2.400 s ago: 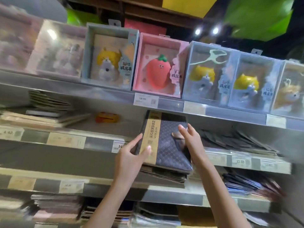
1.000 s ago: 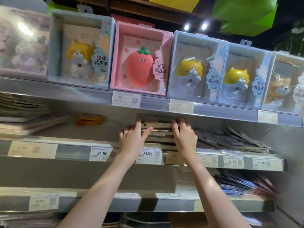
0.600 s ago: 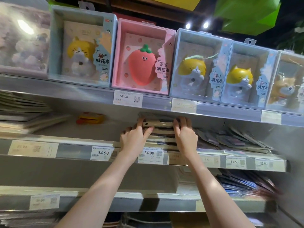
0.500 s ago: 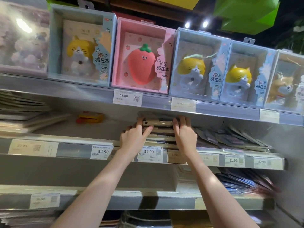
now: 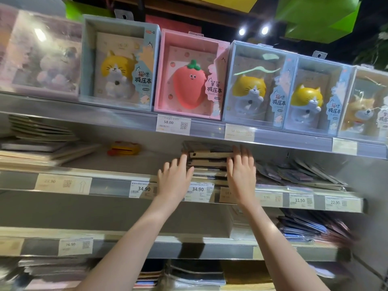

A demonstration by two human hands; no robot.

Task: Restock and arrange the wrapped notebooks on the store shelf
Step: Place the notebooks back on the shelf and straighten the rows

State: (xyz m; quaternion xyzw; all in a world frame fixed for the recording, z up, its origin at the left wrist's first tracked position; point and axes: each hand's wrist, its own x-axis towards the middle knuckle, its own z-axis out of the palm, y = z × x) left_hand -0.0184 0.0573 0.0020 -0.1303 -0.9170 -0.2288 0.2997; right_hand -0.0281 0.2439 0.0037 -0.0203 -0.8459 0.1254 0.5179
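**Stack seated, hands squaring its sides**

We now have the stack of wrapped notebooks (image 5: 207,162) on the shelf (image 5: 117,181) rather than in the air: a couple of seconds ago we were carrying the dark patterned notebook towards it, and over the last second the pile sits between our palms, barely shifting. We judge the restock step done here and the tidying under way.

Our left hand (image 5: 175,178) lies flat against the pile's left side, fingers straight, thumb against the front edges. Our right hand (image 5: 241,171) mirrors it on the right side, fingers extended along the upper notebooks. Neither grip closes round anything; both press with open palms.

Straight above the grip, the upper shelf carries display boxes: a pink box (image 5: 189,76) holding a strawberry squishy notebook, and on either side of it blue boxes (image 5: 119,64) holding yellow-and-grey cat ones. Just right of the grip lie looser, fanned packets (image 5: 298,173); well left, another pile of flat books (image 5: 39,143) and a small yellow item (image 5: 123,148). Directly beneath the grip hang the price tags (image 5: 198,191).
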